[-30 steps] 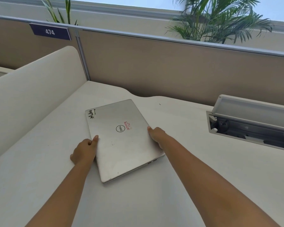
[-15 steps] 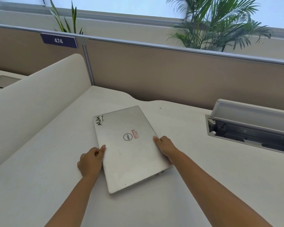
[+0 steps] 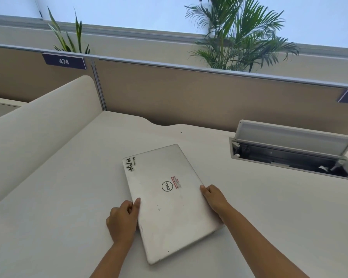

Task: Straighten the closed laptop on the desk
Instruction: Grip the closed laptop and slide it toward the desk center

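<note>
My left hand (image 3: 123, 221) and right hand (image 3: 214, 199) clasp opposite long edges of the closed Dell laptop (image 3: 170, 199), lying skewed on the white counter (image 3: 68, 197). Straightening underway; next, I judge, a rotation toward the partition (image 3: 189, 97).

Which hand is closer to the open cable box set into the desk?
The right hand. It grips the laptop's right edge, on the side facing the cable box. The left hand holds the opposite edge, with the laptop between it and the box.
</note>
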`<state>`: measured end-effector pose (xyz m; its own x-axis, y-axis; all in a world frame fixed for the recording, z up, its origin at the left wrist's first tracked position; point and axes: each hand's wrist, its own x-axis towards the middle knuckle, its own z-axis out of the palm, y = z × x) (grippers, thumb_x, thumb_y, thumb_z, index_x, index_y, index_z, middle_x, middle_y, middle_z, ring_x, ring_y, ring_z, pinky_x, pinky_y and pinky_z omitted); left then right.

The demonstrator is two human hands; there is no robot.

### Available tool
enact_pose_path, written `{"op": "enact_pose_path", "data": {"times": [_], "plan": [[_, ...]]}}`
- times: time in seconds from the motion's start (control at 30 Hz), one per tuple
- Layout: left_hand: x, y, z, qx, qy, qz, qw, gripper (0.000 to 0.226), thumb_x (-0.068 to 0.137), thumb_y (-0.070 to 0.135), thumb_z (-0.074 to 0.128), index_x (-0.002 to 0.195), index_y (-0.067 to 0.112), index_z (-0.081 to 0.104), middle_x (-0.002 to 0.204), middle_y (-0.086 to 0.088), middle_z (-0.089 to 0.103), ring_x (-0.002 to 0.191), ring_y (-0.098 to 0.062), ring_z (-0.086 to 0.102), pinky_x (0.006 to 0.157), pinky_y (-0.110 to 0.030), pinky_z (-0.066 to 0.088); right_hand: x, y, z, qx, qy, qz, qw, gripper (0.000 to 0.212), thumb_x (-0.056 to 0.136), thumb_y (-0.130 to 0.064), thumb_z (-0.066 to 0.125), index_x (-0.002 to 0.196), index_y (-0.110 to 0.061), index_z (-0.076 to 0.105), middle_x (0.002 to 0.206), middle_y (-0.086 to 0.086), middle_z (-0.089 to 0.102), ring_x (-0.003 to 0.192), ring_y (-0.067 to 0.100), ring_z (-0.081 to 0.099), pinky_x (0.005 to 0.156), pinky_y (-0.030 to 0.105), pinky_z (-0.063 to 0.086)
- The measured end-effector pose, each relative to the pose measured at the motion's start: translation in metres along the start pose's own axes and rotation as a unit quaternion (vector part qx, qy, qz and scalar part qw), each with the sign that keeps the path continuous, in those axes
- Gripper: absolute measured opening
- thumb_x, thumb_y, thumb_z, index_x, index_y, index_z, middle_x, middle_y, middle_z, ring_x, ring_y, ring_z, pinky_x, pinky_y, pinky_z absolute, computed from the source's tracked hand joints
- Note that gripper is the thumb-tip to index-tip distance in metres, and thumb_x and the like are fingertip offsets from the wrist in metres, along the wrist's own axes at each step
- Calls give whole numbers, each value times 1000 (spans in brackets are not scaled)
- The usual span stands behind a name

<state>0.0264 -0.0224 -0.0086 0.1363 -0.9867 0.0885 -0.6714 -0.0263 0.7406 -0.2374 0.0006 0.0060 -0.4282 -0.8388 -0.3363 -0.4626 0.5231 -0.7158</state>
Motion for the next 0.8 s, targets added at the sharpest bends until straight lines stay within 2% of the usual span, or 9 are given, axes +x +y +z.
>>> {"op": "enact_pose_path", "data": {"times": [0.17, 0.37, 0.57, 0.7, 0.8], "plan": [[-29, 5, -2, 3, -18, 12, 1000, 43, 88, 35, 54, 54, 13, 40, 48, 2, 38, 66, -32, 49, 67, -38, 37, -29, 15, -11, 9, 5, 22, 1000, 40, 96, -45, 35, 68, -16, 36, 80, 1, 44, 77, 21, 43, 71, 32, 35], [-58, 10, -3, 1, -37, -4, 999, 38, 90, 33, 51, 60, 10, 44, 54, -4, 44, 72, -30, 47, 77, -41, 38, -60, 32, -18, 15, 27, 46, 998, 44, 94, -49, 36, 65, -16, 30, 69, 0, 38, 65, 17, 38, 69, 32, 32], [-88, 8, -6, 2, -48, 21, 999, 40, 89, 31, 53, 56, 14, 39, 53, -3, 43, 69, -29, 45, 71, -37, 34, -84, 53, -26, -16, 32, 31, 999, 46, 92, -50, 41, 62, -19, 24, 66, -3, 32, 57, 15, 30, 61, 31, 26], [-100, 7, -9, 11, -62, 35, 997, 38, 89, 32, 53, 58, 11, 42, 54, -5, 47, 69, -29, 46, 72, -37, 36, -96, 65, -28, -28, 42, 35, 998, 46, 91, -52, 41, 63, -19, 27, 70, -3, 35, 59, 13, 33, 58, 29, 26], [-106, 8, -11, 10, -76, 40, 996, 37, 89, 33, 53, 61, 9, 48, 59, -10, 55, 74, -29, 49, 76, -38, 37, -103, 72, -29, -26, 51, 43, 997, 46, 93, -53, 35, 67, -15, 35, 79, 4, 45, 70, 19, 44, 68, 33, 33]]}}
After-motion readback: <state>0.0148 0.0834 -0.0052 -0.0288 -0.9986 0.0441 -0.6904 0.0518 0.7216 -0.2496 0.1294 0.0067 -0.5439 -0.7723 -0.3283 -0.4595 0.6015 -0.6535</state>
